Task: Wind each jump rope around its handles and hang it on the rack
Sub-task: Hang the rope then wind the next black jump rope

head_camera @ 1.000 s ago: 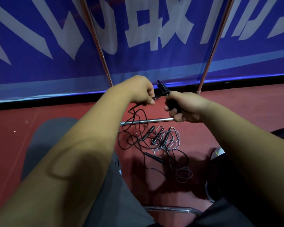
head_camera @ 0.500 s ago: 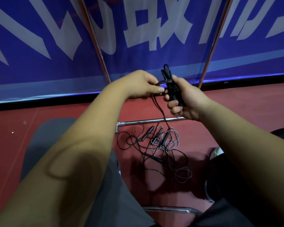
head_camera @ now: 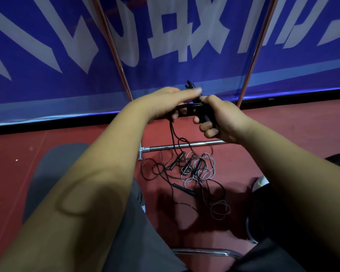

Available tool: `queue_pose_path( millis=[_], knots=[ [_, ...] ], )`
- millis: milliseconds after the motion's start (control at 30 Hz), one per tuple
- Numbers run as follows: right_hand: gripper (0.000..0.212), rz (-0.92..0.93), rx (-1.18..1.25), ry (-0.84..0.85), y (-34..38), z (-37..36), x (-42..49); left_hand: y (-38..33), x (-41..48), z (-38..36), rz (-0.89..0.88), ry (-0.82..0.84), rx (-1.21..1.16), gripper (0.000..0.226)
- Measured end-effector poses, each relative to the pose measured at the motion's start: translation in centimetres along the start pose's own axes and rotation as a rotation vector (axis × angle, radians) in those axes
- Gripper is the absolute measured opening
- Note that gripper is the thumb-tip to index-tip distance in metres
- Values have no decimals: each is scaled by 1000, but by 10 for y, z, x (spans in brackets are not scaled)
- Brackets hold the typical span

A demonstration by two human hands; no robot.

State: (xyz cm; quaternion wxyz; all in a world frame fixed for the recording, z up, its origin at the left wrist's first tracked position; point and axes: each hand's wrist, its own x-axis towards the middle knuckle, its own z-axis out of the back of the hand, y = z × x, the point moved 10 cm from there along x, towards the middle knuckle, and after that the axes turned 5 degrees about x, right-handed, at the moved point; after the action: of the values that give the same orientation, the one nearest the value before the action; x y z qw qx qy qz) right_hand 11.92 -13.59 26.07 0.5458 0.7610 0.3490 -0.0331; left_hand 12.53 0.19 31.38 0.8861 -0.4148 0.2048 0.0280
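Above the red floor [head_camera: 283, 134], before the rack [head_camera: 185, 146], the right hand [head_camera: 222, 118] grips one rope's paired black handles [head_camera: 204, 116], whose long axis is near upright with the tips leaning left toward the banner [head_camera: 47, 46]. The left hand [head_camera: 165, 103] leads the cord [head_camera: 172, 130] round them, fingers fairly straight, any pinch hidden. Winding looks barely begun. Other ropes [head_camera: 192, 169] lie tangled below, none hung in view.
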Motion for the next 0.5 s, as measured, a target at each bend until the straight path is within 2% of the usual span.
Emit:
queue_pose_path(
  millis=[33, 100, 200, 300, 500],
  knots=[
    [34, 1, -12, -7, -1, -1, 0, 0, 1, 3, 16, -42, -14, 77],
    [35, 2, -37, -11, -3, -4, -1, 1, 4, 7, 15, -126, -49, 78],
    [32, -1, -47, -11, -6, -8, -3, 4, 14, 7, -23, -192, -131, 63],
    [31, -2, 12, -5, -7, -9, -3, 8, 21, 5, -45, -184, -225, 55],
    [36, 12, 102, 19, -7, -12, -2, 5, 25, 3, -94, -163, -422, 24]
  ],
)
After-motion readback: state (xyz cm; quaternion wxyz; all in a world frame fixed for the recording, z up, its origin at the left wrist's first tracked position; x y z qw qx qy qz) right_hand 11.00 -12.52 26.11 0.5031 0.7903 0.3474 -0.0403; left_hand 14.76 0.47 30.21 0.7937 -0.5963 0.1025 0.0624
